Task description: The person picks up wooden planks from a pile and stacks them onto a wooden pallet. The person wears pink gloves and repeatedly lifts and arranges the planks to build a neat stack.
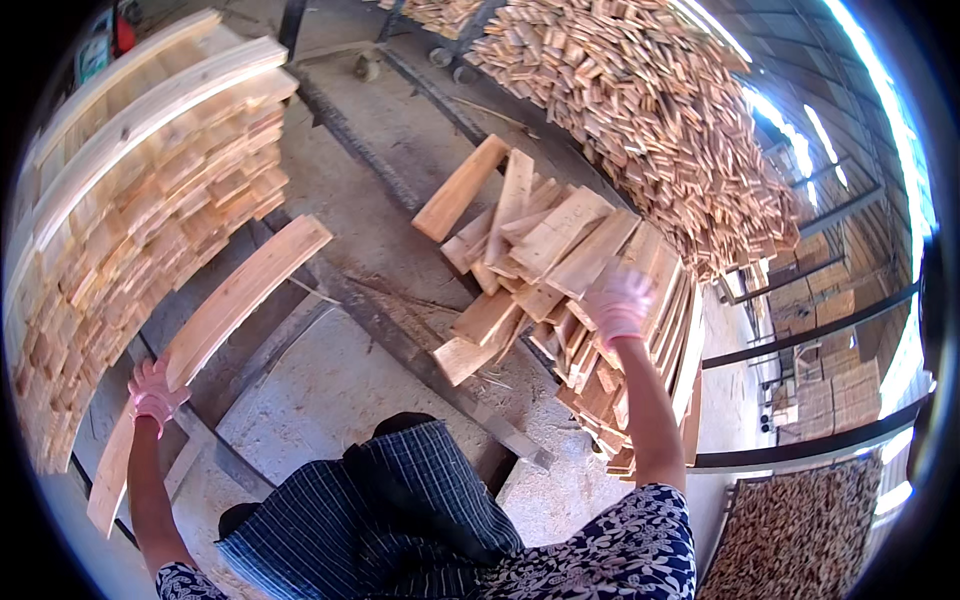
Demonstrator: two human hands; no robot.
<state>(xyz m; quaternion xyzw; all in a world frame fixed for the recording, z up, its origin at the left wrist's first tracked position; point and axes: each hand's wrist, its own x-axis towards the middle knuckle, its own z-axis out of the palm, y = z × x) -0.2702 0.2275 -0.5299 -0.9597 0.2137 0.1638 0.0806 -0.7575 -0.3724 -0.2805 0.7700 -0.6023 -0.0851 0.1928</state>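
My left hand (157,393), in a pink glove, grips a long wooden board (243,297) around its middle. That board lies slantwise, close beside a tall stack of boards (170,170) on the left. To the right, my right hand (618,303), also gloved in pink, is over a heap of loose boards (570,230) and touches or nearly touches those at its right side. Motion smears its fingers, so their grip does not show. The heap's boards lie at mixed angles, with several lined up more neatly along its right side.
Dark metal rails (400,355) cross the dusty concrete floor (330,375) in front of me. A large mound of short wood pieces (620,110) rises at the far right. Another wood pile (795,530) stands at the lower right, and stacked bundles (825,390) line the right side.
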